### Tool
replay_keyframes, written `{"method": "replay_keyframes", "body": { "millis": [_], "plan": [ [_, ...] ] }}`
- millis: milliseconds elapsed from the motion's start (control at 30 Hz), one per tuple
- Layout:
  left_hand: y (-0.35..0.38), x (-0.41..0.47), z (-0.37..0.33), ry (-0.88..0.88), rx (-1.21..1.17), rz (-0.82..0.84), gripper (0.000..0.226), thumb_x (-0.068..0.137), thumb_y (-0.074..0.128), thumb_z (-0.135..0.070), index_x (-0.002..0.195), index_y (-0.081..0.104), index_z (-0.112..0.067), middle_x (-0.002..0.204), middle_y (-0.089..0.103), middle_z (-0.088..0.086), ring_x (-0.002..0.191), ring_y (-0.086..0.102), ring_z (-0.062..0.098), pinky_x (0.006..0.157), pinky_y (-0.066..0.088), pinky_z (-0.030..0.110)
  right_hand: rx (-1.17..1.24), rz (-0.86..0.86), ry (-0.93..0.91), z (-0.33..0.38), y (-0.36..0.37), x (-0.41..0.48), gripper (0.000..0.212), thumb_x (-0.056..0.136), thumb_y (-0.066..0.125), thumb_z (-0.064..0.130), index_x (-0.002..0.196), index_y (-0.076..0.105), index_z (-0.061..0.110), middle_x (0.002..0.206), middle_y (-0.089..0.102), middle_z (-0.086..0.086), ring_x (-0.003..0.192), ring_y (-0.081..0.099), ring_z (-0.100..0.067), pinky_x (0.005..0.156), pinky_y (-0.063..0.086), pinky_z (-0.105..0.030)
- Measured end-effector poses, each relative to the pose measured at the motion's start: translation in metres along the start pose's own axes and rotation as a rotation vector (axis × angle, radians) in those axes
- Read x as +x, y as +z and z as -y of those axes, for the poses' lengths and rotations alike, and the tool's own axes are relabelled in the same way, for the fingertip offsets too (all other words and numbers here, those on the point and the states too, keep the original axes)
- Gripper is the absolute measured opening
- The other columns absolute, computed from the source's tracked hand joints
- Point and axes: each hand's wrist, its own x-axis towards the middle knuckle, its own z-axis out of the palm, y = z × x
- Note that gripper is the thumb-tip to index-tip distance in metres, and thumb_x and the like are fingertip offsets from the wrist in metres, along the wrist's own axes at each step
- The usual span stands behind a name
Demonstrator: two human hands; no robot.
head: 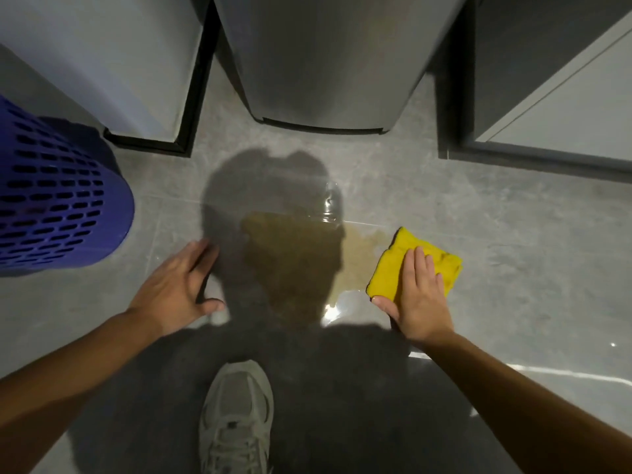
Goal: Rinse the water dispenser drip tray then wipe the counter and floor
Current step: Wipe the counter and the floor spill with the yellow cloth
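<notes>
On the grey tiled floor, the right hand presses flat-fingered on a folded yellow cloth at the right edge of a brownish puddle. The left hand is spread, holding nothing. Floor wiping seems barely begun; drip tray and counter are out of view.

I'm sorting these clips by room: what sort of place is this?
Probably a kitchen or pantry corner: grey floor tiles with a brownish spill, a steel appliance standing between cabinets, and a blue basket.
</notes>
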Motion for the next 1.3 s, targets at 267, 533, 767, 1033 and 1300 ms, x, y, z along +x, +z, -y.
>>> {"method": "replay_keyframes", "body": {
  "millis": [267, 533, 767, 1033, 1300],
  "plan": [
    [0.004, 0.005, 0.005, 0.019, 0.025, 0.026, 0.118, 0.082, 0.076, -0.060, 0.165, 0.010, -0.011, 0.173, 0.006, 0.017, 0.160, 0.004, 0.034, 0.127, 0.023, 0.051, -0.120, 0.179, -0.449, -0.014, -0.045, 0.097, 0.100, 0.089, 0.018, 0.081, 0.165, 0.012, 0.016, 0.173, 0.003, -0.005, 0.159, 0.000, -0.031, 0.125, 0.012, -0.061],
    [0.002, 0.004, 0.006, 0.031, 0.060, 0.039, 0.115, 0.082, 0.077, -0.057, 0.164, 0.015, -0.008, 0.172, 0.012, 0.019, 0.160, 0.010, 0.037, 0.125, 0.026, 0.055, -0.599, 0.121, -0.901, -0.016, -0.049, 0.105, 0.098, 0.093, 0.025, 0.076, 0.161, 0.025, 0.005, 0.168, 0.020, -0.018, 0.154, 0.019, -0.043, 0.121, 0.023, -0.061],
    [0.001, 0.001, 0.005, 0.061, 0.078, 0.022, 0.112, 0.085, 0.074, -0.059, 0.163, 0.015, -0.004, 0.172, 0.011, 0.020, 0.159, 0.016, 0.038, 0.125, 0.024, 0.052, -0.423, 0.061, -0.648, -0.017, 0.020, -0.019, 0.099, 0.084, 0.047, 0.074, 0.156, 0.039, 0.006, 0.162, 0.038, -0.020, 0.147, 0.036, -0.047, 0.110, 0.038, -0.067],
    [0.004, -0.001, 0.005, 0.056, 0.071, -0.001, 0.108, 0.083, 0.076, -0.055, 0.161, 0.022, -0.002, 0.170, 0.017, 0.022, 0.157, 0.017, 0.041, 0.124, 0.024, 0.057, -0.008, 0.076, 0.149, 0.123, 0.063, -0.051, 0.106, 0.086, 0.043, 0.076, 0.158, 0.031, 0.000, 0.164, 0.032, -0.025, 0.149, 0.031, -0.049, 0.114, 0.028, -0.065],
    [0.006, 0.005, 0.009, 0.065, 0.097, 0.021, 0.110, 0.075, 0.087, -0.050, 0.156, 0.033, 0.004, 0.163, 0.029, 0.033, 0.149, 0.030, 0.054, 0.119, 0.028, 0.068, 0.102, 0.044, 0.213, 0.146, 0.020, 0.089, 0.111, 0.090, 0.036, 0.079, 0.162, -0.013, 0.011, 0.172, -0.015, -0.013, 0.157, -0.013, -0.038, 0.123, -0.003, -0.060]
  ]
}}
